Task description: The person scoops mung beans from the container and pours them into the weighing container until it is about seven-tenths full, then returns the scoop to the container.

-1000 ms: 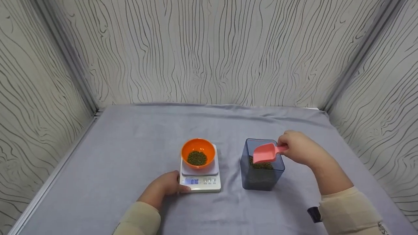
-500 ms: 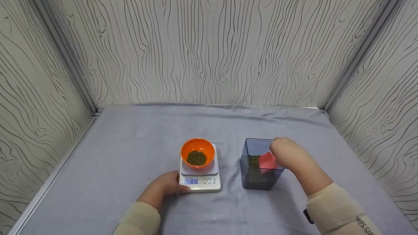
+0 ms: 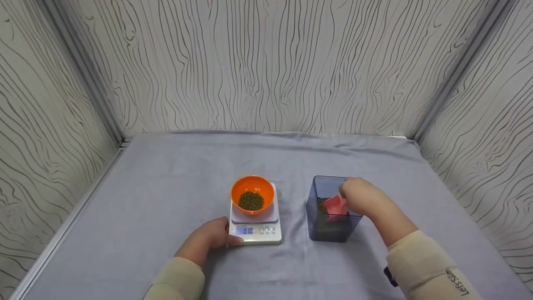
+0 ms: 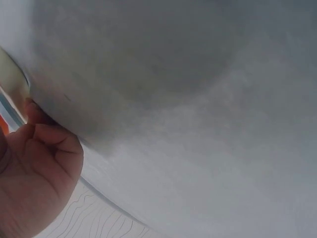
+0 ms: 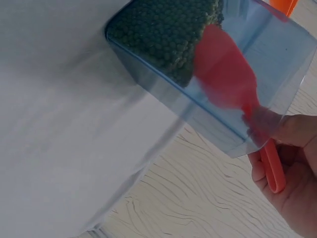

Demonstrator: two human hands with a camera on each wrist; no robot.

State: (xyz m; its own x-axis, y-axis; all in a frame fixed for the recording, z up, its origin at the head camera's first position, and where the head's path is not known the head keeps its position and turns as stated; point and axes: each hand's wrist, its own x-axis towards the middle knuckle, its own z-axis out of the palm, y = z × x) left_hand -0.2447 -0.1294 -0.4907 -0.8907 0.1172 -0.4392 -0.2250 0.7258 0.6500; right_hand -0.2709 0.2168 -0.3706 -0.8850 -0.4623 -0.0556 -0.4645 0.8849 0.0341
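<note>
My right hand [image 3: 363, 196] grips the handle of a pink scoop [image 5: 225, 69], thumb on one side and fingers curled on the other. The scoop's blade is down inside a clear bluish square container [image 3: 329, 229], its tip in the small green mung beans [image 5: 158, 34]. My left hand [image 3: 212, 234] holds the front left corner of a white kitchen scale [image 3: 266, 237], the thumb along its front edge. On the scale's platform stands an orange bowl [image 3: 252, 183] with a small heap of mung beans at its bottom. The scale's display [image 3: 245, 231] is lit.
A grey cloth [image 3: 175, 175] with some wrinkles covers the table. Wood-grain-patterned panels [image 3: 250, 66] close off the back and both sides. The container stands to the right of the scale, with a strip of cloth between them.
My right hand has moved left and down, lowering the scoop from above the container's rim into the beans. The left hand, scale and bowl have stayed in place.
</note>
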